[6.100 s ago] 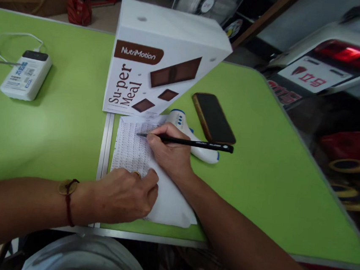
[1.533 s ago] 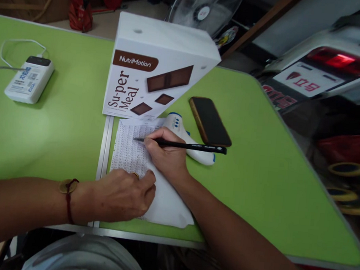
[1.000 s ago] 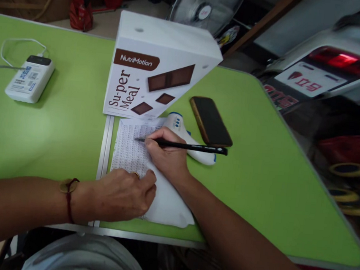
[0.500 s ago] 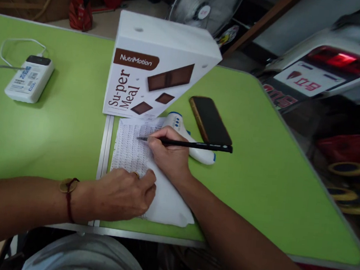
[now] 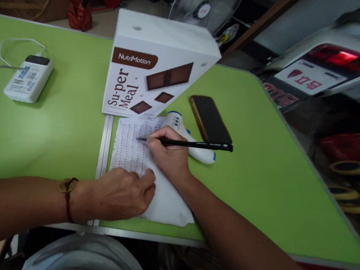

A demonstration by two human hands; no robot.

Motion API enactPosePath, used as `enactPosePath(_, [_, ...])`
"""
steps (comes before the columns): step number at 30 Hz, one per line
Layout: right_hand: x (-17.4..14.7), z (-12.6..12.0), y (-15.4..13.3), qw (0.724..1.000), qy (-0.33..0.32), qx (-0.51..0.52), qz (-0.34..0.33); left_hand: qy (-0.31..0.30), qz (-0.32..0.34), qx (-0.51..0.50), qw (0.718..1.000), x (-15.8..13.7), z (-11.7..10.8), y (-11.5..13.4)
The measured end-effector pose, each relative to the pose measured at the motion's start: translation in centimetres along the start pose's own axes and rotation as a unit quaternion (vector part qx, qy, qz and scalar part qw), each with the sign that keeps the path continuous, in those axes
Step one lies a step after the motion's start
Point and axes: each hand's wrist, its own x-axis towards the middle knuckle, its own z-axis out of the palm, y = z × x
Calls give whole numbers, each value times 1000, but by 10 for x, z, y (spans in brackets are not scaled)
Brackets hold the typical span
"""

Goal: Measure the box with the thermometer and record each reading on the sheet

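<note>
My right hand (image 5: 169,154) grips a black pen (image 5: 198,145), whose tip touches a sheet of paper (image 5: 169,197) covered with rows of small handwriting on its left part. The lower right of the sheet is blank. My left hand (image 5: 126,193), curled into a fist with a ring on one finger, rests on the sheet's lower left. Its fingertips are tucked out of sight. Just behind my right hand lies a white and blue handheld thermometer (image 5: 202,155), partly covered by the hand.
A white NutriMotion box (image 5: 163,40) stands behind the paper. A phone (image 5: 211,119) lies to the right of it. On the left sits a white device (image 5: 29,80) with a cable. The green table (image 5: 55,140) has a metal seam. Beyond are a fan (image 5: 204,10) and a scooter (image 5: 343,61).
Almost nothing differs. Both hands and the pen keep their places, and the whole view has shifted very slightly.
</note>
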Motion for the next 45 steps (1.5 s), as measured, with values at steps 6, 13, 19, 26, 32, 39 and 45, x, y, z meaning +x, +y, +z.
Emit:
enactPosePath(6, [-1,0,-2,1000,-19,1,5,-1,2,4,1000,0,-1,0])
enactPosePath(13, [-1,2,-3,1000,-23,6,-6,-12,2,-1,1000,1,-1,-1])
enactPosePath(19, [-1,1,-3,999,-40,-7,-9,-2,-1,1,1000,0,0,0])
enactPosePath(26, [-1,1,-2,999,-34,-8,-16,5,3,3,1000,0,-1,0])
enactPosePath(32, [-1,1,0,1000,-23,-5,-1,-18,0,-9,1000,0,-2,1])
enactPosePath(39, [-1,0,1,999,-32,4,-9,-4,1,1,1000,1,0,-1])
enactPosePath(45, [-1,1,0,1000,-22,-1,-4,-4,3,-5,1000,0,0,0])
